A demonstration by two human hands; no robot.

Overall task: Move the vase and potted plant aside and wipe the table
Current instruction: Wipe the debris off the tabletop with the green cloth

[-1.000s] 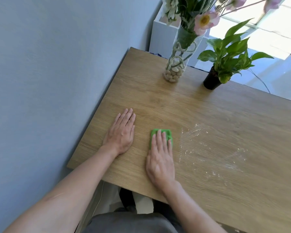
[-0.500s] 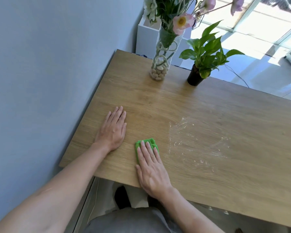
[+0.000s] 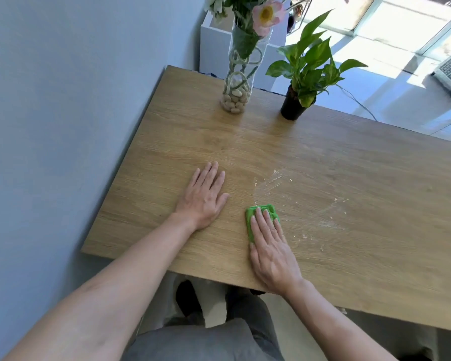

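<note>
A tall glass vase (image 3: 237, 82) with pebbles and flowers stands at the far left corner of the wooden table (image 3: 362, 178). To its right, near the far edge, stands a potted plant (image 3: 296, 100) in a black pot. My left hand (image 3: 205, 198) lies flat on the table, fingers together, holding nothing. My right hand (image 3: 270, 246) presses flat on a folded green cloth (image 3: 253, 217) near the front edge. White powdery smears (image 3: 302, 204) spread over the wood just right of the cloth.
A blue-grey wall (image 3: 63, 126) runs along the table's left side. A white cabinet (image 3: 214, 48) stands behind the vase. Sunlit floor and a window (image 3: 401, 35) lie beyond the far edge. My legs (image 3: 206, 340) show under the front edge.
My right hand has slid the green cloth toward the front edge and slightly right, toward the smears. My left hand has stayed flat in place. The camera view has shifted.
</note>
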